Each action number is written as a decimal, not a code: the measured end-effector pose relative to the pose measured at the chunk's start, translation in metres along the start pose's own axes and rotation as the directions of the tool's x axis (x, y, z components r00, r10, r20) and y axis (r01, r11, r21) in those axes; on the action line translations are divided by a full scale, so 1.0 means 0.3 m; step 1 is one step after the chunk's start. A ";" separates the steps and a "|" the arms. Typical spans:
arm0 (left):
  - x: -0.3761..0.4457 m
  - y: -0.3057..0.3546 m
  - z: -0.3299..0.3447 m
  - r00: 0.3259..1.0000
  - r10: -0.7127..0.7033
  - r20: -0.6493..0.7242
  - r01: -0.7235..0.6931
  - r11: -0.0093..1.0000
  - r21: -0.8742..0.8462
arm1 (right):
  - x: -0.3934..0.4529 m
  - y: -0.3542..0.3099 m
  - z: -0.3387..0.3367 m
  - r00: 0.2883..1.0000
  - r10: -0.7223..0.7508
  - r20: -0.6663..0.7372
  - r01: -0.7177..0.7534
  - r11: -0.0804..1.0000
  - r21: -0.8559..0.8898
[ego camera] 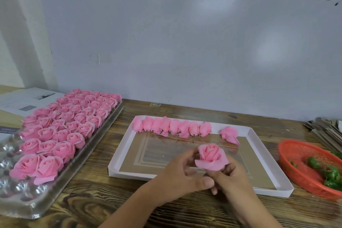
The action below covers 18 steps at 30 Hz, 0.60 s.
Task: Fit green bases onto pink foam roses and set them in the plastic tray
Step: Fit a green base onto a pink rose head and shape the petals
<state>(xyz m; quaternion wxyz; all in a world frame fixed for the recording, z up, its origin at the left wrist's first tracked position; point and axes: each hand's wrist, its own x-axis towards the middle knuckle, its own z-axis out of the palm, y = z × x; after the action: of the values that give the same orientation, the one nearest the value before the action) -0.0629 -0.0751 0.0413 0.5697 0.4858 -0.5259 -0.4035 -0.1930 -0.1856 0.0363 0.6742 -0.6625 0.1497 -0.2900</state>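
Observation:
A pink foam rose (pixel 211 156) is held up over the near part of the white-rimmed tray (pixel 269 189). My left hand (pixel 182 174) and my right hand (pixel 228 177) both pinch it from below; what is under the flower is hidden by the fingers. Along the tray's far edge lies a row of several pink roses (pixel 172 126) on their sides, with one more rose (pixel 230 134) apart at the right. Green bases (pixel 331 174) lie in a red mesh basket (pixel 299 168) at the right.
A clear blister tray (pixel 20 203) at the left holds several upright pink roses (pixel 61 127), its near cups bare. Papers lie behind it. A stack of flat card pieces (pixel 327 129) sits at the far right. The wooden table (pixel 88 196) meets a white wall behind.

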 end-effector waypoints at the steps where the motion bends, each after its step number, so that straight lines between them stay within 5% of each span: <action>1: 0.000 -0.006 -0.002 0.999 -0.006 -0.033 0.008 0.998 0.057 | 0.002 0.003 -0.001 1.000 -0.007 -0.020 0.006 1.000 -0.006; 8: 0.013 -0.031 -0.013 0.976 0.033 -0.214 0.008 0.983 0.185 | 0.007 0.027 -0.004 1.000 0.023 0.018 -0.021 0.993 -0.113; 18: 0.015 -0.034 -0.025 0.956 0.041 -0.291 0.005 0.988 0.154 | 0.001 0.004 0.004 0.995 0.047 0.083 -0.047 0.999 0.000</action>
<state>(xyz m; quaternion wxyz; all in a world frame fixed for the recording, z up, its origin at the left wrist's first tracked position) -0.0544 -0.0804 0.0325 0.6061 0.5778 -0.4693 -0.2803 -0.1920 -0.1848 0.0353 0.6871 -0.6697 0.1368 -0.2465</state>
